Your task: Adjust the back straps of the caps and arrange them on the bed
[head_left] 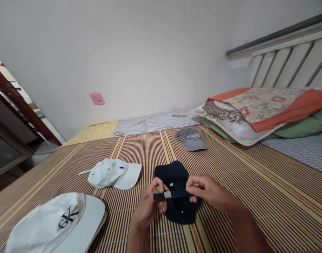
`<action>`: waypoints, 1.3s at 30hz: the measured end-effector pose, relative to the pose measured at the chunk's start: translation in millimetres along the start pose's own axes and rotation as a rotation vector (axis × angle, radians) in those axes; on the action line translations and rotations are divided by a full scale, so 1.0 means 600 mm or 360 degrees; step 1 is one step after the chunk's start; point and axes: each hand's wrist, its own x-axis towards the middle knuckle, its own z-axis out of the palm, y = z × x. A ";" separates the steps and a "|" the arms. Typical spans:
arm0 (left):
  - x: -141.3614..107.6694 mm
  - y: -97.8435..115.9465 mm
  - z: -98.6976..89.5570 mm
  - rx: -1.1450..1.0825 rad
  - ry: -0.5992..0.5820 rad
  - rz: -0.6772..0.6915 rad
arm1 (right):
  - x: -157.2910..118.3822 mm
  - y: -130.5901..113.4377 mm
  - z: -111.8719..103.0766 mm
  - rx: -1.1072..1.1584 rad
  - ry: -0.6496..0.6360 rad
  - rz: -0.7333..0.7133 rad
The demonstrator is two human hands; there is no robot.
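Observation:
A dark navy baseball cap lies on the striped mat, its inside facing up and its brim pointing away from me. Across its back opening runs a dark strap with a pale buckle. My left hand pinches the strap near the buckle, where a loose end sticks out to the left. With fingers closed, my right hand grips the strap where it meets the cap's right side. Part of the cap is hidden behind my hands.
Two white caps, one with a small logo and one lettered, lie to the left. Farther back sits a grey cap. Pillows are stacked at the right by a white slatted headboard. A striped mat covers the bed.

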 end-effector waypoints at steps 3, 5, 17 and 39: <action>-0.002 0.001 -0.006 -0.0087 -0.0047 0.0042 | 0.001 0.000 0.000 -0.0017 0.0025 0.0022; -0.005 0.004 -0.010 -0.0124 -0.0106 0.0064 | 0.003 -0.002 0.001 -0.0034 0.0033 0.0032; -0.006 0.013 -0.013 0.0054 0.0075 0.0023 | -0.012 -0.014 -0.014 -0.0211 -0.0034 0.0146; -0.003 0.008 -0.027 0.0171 0.0124 -0.0042 | -0.007 0.009 -0.021 -0.0202 -0.0002 0.0058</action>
